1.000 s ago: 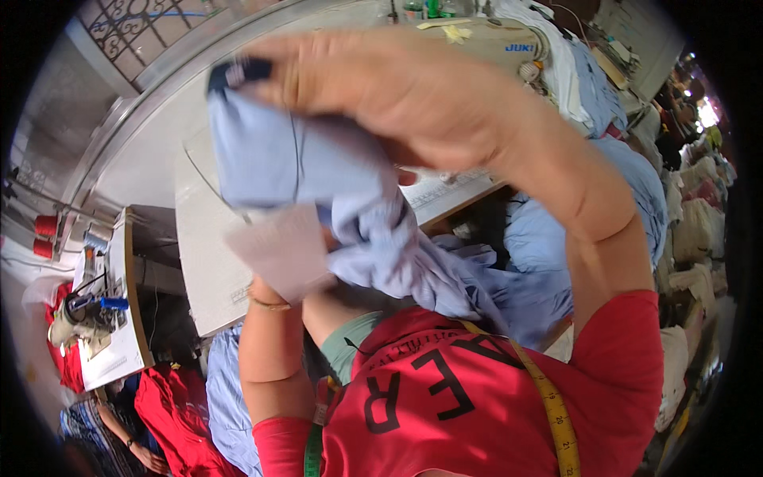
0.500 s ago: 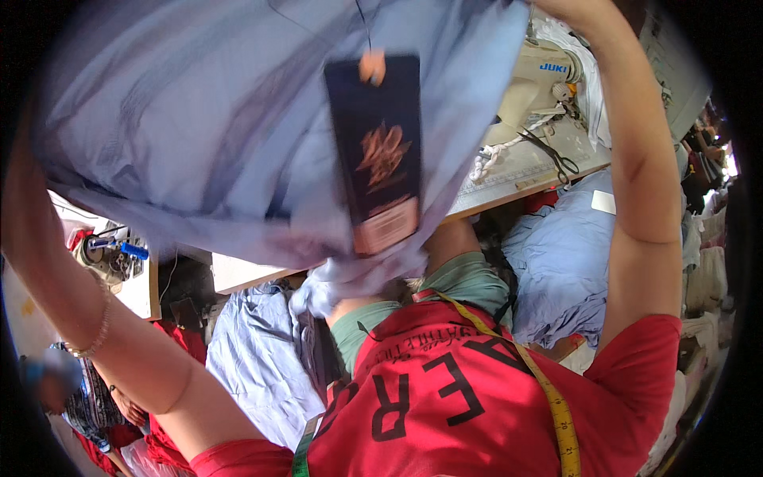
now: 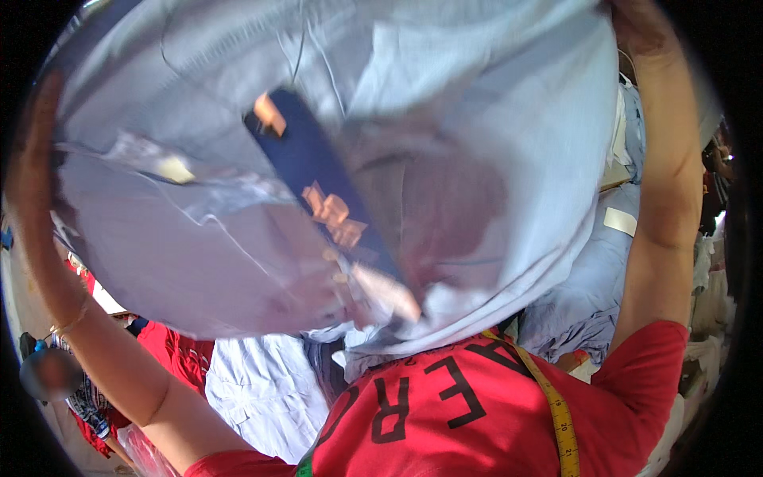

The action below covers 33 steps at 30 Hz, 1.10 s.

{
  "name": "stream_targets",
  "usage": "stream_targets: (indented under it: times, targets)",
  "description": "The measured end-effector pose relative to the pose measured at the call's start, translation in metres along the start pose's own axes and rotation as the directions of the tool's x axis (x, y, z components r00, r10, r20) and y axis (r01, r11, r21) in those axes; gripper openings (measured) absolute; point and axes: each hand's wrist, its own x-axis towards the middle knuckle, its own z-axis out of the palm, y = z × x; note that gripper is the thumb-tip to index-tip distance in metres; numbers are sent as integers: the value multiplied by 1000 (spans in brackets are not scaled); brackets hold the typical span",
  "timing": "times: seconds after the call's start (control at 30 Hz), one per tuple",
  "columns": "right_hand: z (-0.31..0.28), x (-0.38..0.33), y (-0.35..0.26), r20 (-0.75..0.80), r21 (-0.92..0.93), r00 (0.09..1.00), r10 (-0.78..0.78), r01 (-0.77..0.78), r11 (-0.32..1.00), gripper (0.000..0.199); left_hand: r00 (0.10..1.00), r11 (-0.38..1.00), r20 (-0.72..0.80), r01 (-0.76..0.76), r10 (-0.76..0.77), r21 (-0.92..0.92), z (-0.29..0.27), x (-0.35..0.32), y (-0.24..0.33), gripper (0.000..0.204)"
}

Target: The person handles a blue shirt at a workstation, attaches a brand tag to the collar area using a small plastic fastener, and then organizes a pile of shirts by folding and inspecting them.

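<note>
Way over on the left, one left hand (image 3: pixel 40 119) sits at the edge of one blue-grey garment (image 3: pixel 469 183); too dark to tell its grip. One other person (image 3: pixel 52 374) is lower down. Garment's spread mid-air across the middle, one navy tag (image 3: pixel 310 163) dangling in front. Then one yellow tape measure (image 3: pixel 563 429), and one right hand (image 3: pixel 638 30) gripping the garment's upper right edge.

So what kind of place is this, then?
Probably a clothes-making workshop: there's a yellow tape measure over the red shirt, a dark tag hanging against a light blue garment, and more cloth nearby.
</note>
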Motion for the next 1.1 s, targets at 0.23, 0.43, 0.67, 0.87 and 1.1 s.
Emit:
stream_targets:
  times: [0.23,0.43,0.67,0.87,1.1]
  targets:
    - [-3,-34,157,372,-278,828,420,-333,901,17,823,966,510,250,-251,72,167,-97,11,40]
    - [31,-72,320,-47,-598,811,584,-491,634,18,724,966,656,255,-211,29,303,-201,-12,35]
    - [64,-80,347,-269,-699,880,391,-458,549,17,675,934,683,356,-279,29,354,-242,-23,34]
    - [72,-75,348,-227,-795,931,287,-347,498,10,882,984,456,-50,123,-169,331,-225,-7,32]
    - [69,-78,356,-184,-860,954,237,-273,431,15,548,758,751,291,367,-583,266,-230,87,51]
